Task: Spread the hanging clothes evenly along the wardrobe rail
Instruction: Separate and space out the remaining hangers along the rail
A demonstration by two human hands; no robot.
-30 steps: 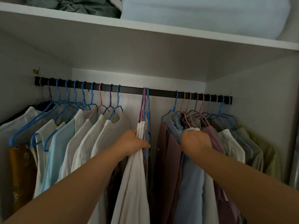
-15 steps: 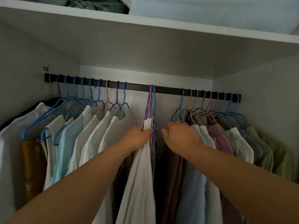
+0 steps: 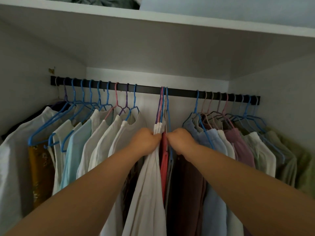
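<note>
Now both hands close on the centre-frame bunch: left hand (image 3: 146, 142) gripping the white garment (image 3: 150, 184), right hand (image 3: 181, 141) pinching the neighbouring hangers (image 3: 164, 106). Best parted sideways along the rail (image 3: 180, 92), into the gaps.

Clothes (image 3: 153, 193) cut off below; shelf (image 3: 170, 19) contents cropped.

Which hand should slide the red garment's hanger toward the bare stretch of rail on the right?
Probably the right hand. It sits on the right side of the middle bunch, next to the red garment, with bare rail beyond. The left hand grips the white garment.
</note>
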